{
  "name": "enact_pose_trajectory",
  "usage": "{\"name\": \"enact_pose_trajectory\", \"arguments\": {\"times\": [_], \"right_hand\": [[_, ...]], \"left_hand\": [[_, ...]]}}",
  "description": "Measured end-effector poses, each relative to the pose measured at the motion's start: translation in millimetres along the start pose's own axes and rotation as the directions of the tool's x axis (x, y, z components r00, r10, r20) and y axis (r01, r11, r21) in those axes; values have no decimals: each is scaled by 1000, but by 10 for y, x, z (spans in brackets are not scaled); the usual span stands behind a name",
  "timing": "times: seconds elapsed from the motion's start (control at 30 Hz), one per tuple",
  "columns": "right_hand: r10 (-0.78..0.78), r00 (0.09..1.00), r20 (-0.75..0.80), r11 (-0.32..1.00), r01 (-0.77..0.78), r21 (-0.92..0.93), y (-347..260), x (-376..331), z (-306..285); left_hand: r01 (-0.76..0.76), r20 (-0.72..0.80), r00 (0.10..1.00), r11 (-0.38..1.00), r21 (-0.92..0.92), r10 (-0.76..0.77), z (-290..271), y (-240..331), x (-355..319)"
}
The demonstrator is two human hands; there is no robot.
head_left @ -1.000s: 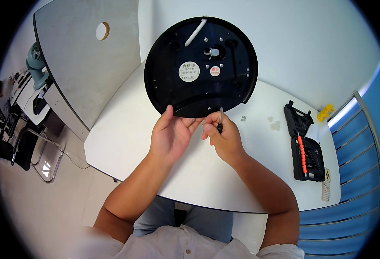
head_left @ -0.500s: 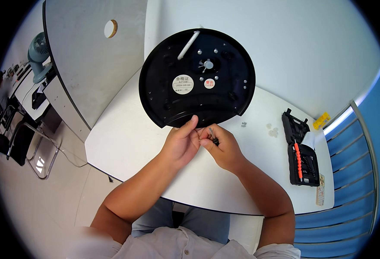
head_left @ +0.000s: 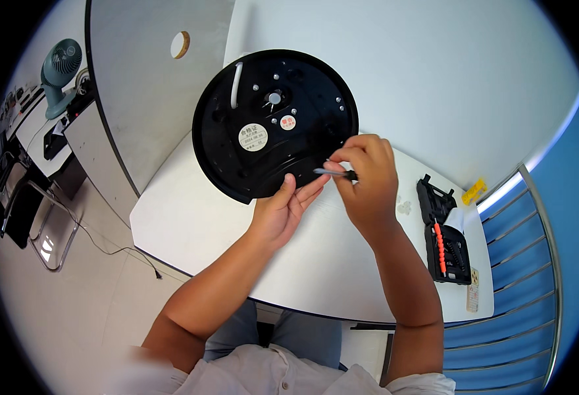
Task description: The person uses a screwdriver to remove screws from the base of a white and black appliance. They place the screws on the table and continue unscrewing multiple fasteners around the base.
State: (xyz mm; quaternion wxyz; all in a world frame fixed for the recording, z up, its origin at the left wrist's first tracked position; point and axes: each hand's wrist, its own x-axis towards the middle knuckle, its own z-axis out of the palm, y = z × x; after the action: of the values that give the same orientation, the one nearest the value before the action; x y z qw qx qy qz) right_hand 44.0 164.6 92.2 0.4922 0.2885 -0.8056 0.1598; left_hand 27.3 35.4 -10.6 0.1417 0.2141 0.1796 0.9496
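Note:
A round black base [head_left: 312, 85], its underside facing me, stands tilted over the white table. Two round labels [head_left: 252, 137], several screws, a pale central knob [head_left: 274, 98] and a white bar [head_left: 236, 87] show on it. My left hand [head_left: 277, 214] holds the base's near rim, thumb on the face and fingers behind. Just right of that rim, my right hand [head_left: 375, 181] pinches a small screwdriver [head_left: 329, 172] with a dark handle. Its metal shaft points left across the lower right part of the base. Whether the tip touches anything I cannot tell.
On the white table [head_left: 329, 263], an open black tool case [head_left: 444, 230] with an orange flexible shaft [head_left: 439, 247] lies at the right. Around it are a yellow item [head_left: 474, 191], a pale remote [head_left: 473, 291] and clear bits [head_left: 404, 207]. A metal railing [head_left: 539, 197] borders the right side.
The base has turned somewhat and shifted left in view. My right hand has moved up and right, away from my left, bringing the screwdriver to the base's lower right rim.

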Motion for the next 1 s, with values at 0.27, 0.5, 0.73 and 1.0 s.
{"name": "enact_pose_trajectory", "arguments": {"times": [0.27,0.5,0.73,1.0], "right_hand": [[-190,972,138,979,198,-47,-49,47,218],[-133,963,233,988,148,-46,40,134,81],[-201,919,339,970,234,-60,37,128,115],[-82,921,382,989,121,-80,49,67,63]], "left_hand": [[-46,-1,999,997,58,46,-90,-108,14],[-104,77,992,991,87,97,41,-23,19],[-38,-2,999,950,311,40,-105,-118,11],[25,-46,999,943,333,-10,-103,-183,-21]]}}
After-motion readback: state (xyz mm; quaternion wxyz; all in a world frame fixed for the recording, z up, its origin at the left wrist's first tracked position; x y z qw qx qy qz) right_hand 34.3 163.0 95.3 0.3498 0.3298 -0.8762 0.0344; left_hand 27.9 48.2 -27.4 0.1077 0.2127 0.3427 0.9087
